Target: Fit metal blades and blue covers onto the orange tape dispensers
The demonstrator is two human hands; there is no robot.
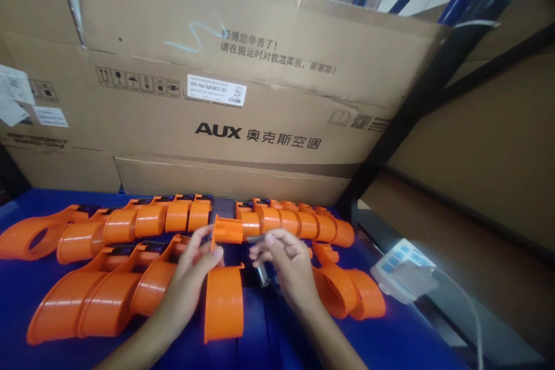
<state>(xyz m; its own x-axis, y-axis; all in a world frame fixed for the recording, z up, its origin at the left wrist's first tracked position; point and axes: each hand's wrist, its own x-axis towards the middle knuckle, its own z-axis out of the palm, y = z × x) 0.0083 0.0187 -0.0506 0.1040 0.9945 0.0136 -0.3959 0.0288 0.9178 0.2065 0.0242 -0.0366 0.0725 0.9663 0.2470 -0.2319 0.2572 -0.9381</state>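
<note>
My left hand (195,266) is closed, thumb and fingers pinching an orange plastic ring holder (224,306) by its narrow neck. The wide ring hangs at the bottom, and a short channel-like end points up and right. Facing it, my right hand (281,260) pinches a thin dark grey rod-like piece (255,239) level with that channel end; whether the two touch is unclear. Just below my right fingers shows a shiny metal cylindrical piece (262,275), partly hidden, and I cannot tell if it is held. More orange ring holders (150,286) lie on both sides of my hands.
Orange holders (177,217) stand in rows along the back of the blue surface (26,283). Behind them rises a large cardboard box (151,133). A dark metal post (390,133) slants up at the right, near a white power strip (403,272) with a cable.
</note>
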